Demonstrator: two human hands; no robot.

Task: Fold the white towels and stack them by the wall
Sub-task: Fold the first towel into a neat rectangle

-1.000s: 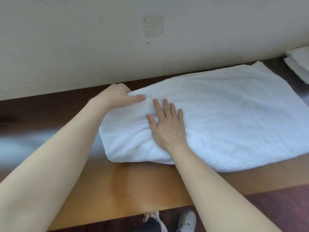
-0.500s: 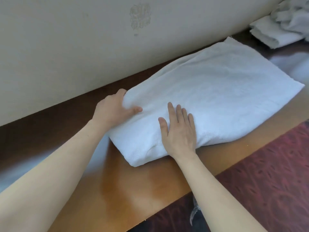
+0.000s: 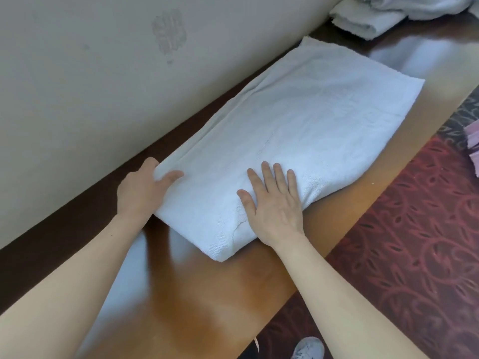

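On the glossy wooden table (image 3: 194,294), a big folded white towel (image 3: 298,130) lies lengthwise along the wall (image 3: 77,99). Its far long edge sits over the dark brown strip at the wall's foot, very close to the plaster, though I can't tell whether it touches.

Left hand (image 3: 141,193) is at the towel's near end on the wall side. The thumb lies across the top and the fingers wrap the edge, mostly hidden, so that's a grip on the cloth. Right hand (image 3: 274,206) is spread flat on top near the table's front edge, fingers straight and slightly apart, palm pressing down and holding nothing.

Look at that surface: warm amber wood, polished, with pale streaks of light reflecting off it beside both forearms.

The wall is plain cream, with a grey mottled stain (image 3: 168,35) above the towel.

Up in the far right corner, another folded white towel (image 3: 363,22) rests by the wall, and a crumpled heap of white cloth (image 3: 427,6) lies on and beyond it.

Below the table edge is a red carpet (image 3: 414,242) with a dark leafy pattern, a grey shoe (image 3: 308,348) pokes in at the bottom, and something pink (image 3: 473,143) clips the right border, too cut off to identify.
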